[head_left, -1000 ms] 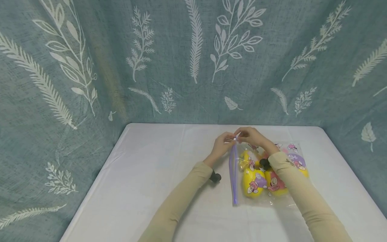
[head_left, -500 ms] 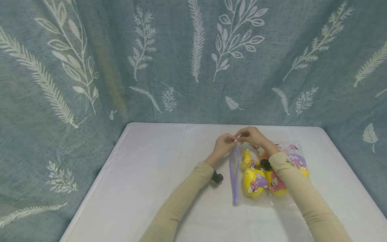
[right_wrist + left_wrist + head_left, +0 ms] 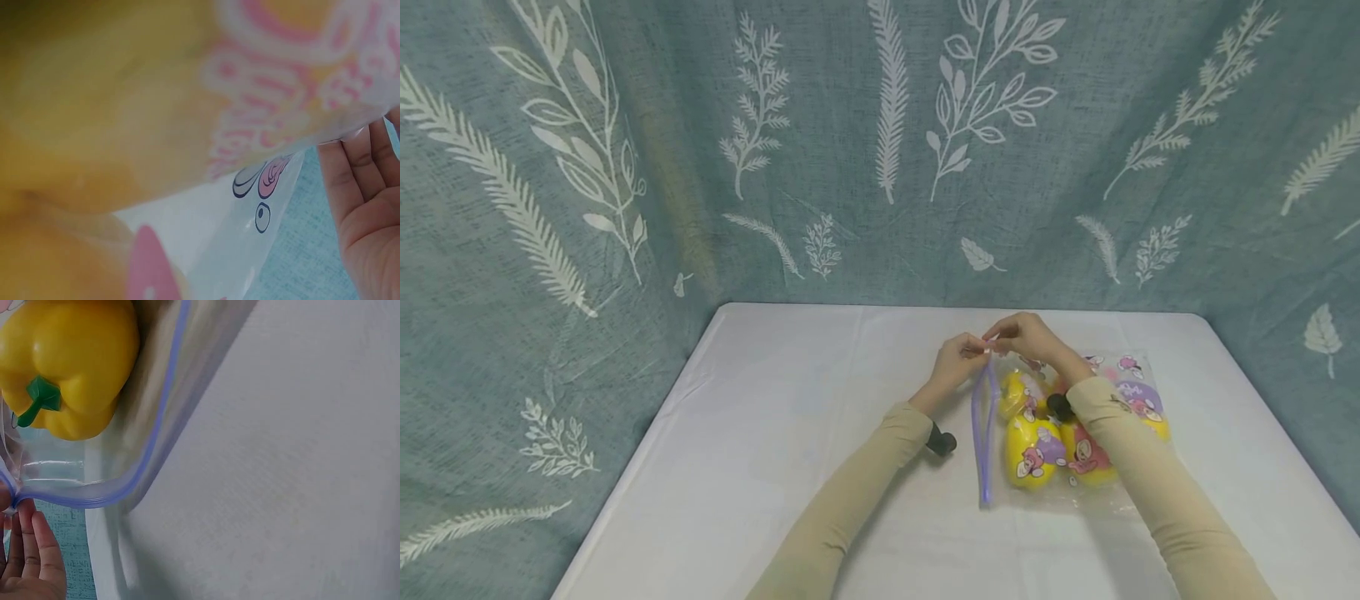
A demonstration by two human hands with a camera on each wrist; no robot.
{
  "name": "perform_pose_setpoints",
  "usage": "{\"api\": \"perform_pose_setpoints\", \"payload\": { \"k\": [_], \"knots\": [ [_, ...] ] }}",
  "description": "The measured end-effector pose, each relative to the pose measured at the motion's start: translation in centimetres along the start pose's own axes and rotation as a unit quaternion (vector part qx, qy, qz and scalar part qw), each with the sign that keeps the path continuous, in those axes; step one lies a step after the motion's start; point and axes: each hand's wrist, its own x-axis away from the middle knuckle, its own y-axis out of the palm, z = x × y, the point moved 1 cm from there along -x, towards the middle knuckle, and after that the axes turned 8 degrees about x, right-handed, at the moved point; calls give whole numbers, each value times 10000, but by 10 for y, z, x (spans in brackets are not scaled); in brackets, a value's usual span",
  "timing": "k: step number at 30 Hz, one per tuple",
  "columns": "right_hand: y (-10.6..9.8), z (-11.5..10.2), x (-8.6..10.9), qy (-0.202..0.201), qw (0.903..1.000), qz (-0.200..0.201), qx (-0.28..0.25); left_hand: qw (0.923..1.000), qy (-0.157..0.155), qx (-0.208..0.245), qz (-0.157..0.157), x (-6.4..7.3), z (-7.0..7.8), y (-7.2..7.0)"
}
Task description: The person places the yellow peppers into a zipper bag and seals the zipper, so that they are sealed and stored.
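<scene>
A clear zip bag [image 3: 1075, 502] printed with pink and purple cartoon figures lies on the table's right half. Several yellow things bulge inside it; the left wrist view shows one as a yellow bell pepper [image 3: 69, 356] with a green stem. At the bag's far corner my left hand [image 3: 952, 364] pinches the end of the purple zip strip [image 3: 983, 458]. Close against it, my right hand [image 3: 1030, 337] pinches the same corner, thumb and fingertips together. Between the hands and the near end, the strip's two sides bow apart. The right forearm covers part of the bag.
A white-covered table [image 3: 790, 417] carries the bag. Behind and beside it hangs a green-blue curtain [image 3: 850, 167] with white leaf prints. A small black rounded piece [image 3: 940, 440] shows beside the left cuff, and another [image 3: 1060, 407] by the right cuff.
The two sides of the purple strip have spread into a wider gap near the hands. Both hands keep to the same corner, hardly shifting.
</scene>
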Motion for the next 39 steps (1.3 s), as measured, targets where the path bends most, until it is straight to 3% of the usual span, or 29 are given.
{"api": "perform_pose_setpoints", "payload": {
  "k": [8, 20, 21, 39],
  "knots": [
    [-2, 1, 1, 93, 9999, -19, 64, 9998, -79, -131, -140, 5, -1, 2],
    [-2, 1, 3, -177, 9998, 10, -27, 9991, 17, 8, -435, 14, 4, 1],
    [-2, 2, 3, -171, 9998, 12, -33, 9991, 20, 0, -430, 13, -2, 1],
    [-1, 1, 5, -235, 9996, 105, -91, 9977, -26, -289, -612, 24, 5, 0]
  ]
}}
